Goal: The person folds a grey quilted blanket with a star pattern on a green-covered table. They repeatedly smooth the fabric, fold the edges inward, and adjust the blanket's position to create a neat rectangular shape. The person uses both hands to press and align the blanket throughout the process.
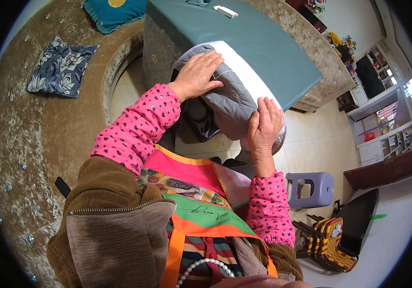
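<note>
A quilted grey fabric piece [233, 97] with a white band and a stitched edge lies over the near edge of a table with a green cover [256, 46]. Its lower part hangs down towards my lap. My left hand [198, 73] rests flat on the grey fabric near its upper left edge, fingers slightly spread, palm down. On the right, my right hand [266, 124] lies on the white band by the stitched rim, its thumb against the grey part. Whether its fingers pinch the cloth is hard to tell.
A small white box [225, 12] lies on the table's far part. A curved brown sofa [69, 126] with cushions wraps the left side. To the right stand a purple plastic stool [310, 190] and stacked woven chairs [332, 244]. A dark object sits on the floor below the cloth.
</note>
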`<state>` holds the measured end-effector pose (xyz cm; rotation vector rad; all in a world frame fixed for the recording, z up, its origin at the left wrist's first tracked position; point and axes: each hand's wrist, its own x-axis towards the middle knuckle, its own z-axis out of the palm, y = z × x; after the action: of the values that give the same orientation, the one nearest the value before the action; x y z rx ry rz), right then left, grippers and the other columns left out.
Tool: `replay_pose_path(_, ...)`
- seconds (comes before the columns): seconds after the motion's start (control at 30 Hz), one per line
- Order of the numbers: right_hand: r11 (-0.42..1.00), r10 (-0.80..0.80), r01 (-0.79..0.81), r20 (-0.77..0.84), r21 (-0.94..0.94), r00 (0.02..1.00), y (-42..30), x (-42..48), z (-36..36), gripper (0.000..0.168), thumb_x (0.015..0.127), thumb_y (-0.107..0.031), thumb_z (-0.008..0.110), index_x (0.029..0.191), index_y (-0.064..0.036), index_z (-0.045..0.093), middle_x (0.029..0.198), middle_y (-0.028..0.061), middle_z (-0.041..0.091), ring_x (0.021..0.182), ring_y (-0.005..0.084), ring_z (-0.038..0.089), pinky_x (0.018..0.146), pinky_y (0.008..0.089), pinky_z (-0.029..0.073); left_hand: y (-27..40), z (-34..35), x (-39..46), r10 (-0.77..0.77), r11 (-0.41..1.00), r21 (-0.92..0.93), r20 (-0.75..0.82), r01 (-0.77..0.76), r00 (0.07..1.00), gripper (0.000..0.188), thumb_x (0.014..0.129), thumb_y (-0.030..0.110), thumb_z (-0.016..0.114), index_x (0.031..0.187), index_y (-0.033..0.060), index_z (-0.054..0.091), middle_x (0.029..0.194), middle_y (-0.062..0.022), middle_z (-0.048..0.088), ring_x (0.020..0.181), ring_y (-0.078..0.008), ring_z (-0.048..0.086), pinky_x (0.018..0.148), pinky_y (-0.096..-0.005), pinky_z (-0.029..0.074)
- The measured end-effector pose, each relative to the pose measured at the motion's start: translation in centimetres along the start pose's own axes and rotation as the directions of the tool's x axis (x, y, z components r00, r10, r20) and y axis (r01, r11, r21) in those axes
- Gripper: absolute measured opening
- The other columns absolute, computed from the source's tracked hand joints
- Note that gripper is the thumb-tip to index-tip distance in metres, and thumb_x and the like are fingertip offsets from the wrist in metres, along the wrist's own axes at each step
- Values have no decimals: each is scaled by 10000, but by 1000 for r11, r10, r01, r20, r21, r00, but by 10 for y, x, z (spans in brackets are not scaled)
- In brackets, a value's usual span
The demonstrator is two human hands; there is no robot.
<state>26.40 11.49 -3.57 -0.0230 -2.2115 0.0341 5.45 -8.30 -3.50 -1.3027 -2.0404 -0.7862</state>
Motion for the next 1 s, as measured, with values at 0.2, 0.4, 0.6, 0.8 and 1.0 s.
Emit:
replay_pose_path(0.2, 991, -110, 128, 335, -33, 936, -9, 28, -25, 512, 971, -171, 632, 1456, -34, 539, 1481, 173, 561, 1423, 318, 484, 1203, 504, 302, -17, 3, 1, 17, 1000, 15, -5, -17, 1000, 740, 803, 341, 846, 1421, 96, 520, 1532, -121, 499, 1458, -319, 425, 1194, -455, 343)
replay_pose_path(0.4, 982, -154, 187, 496, -16, 854, -17, 57, -19, 622, 957, -216, 675, 1500, -5, 455, 1547, 200, 485, 1462, 334, 435, 1193, 497, 323, -23, -1, 3, 5, 1000, -30, -12, -5, 1000, 816, 728, 237, 893, 1443, 137, 512, 1501, -89, 516, 1439, -305, 444, 1167, -448, 374)
replay_pose_path(0.6, 972, -227, 226, 534, 68, 815, -24, 83, 3, 676, 939, -237, 697, 1511, 1, 425, 1555, 213, 469, 1470, 353, 419, 1187, 514, 333, -26, 3, 0, -68, 995, -68, -6, 67, 998, 911, 694, 135, 898, 1498, 161, 471, 1522, -80, 490, 1444, -300, 438, 1155, -445, 384)
replay_pose_path(0.8, 963, -268, 242, 525, 119, 808, -33, 108, 41, 697, 927, -254, 712, 1510, -5, 422, 1563, 214, 460, 1469, 355, 421, 1191, 512, 332, -26, 5, 0, -81, 995, -56, -16, 80, 997, 953, 667, 72, 895, 1509, 158, 456, 1535, -83, 478, 1448, -295, 433, 1155, -438, 389)
replay_pose_path(1.0, 969, -247, 211, 495, 128, 833, -39, 113, 50, 702, 869, -218, 758, 1475, -18, 466, 1533, 202, 489, 1416, 368, 475, 1160, 494, 373, -29, 5, 2, -86, 994, -67, -12, 85, 996, 951, 661, 42, 883, 1502, 157, 455, 1535, -83, 478, 1448, -292, 431, 1160, -437, 388)
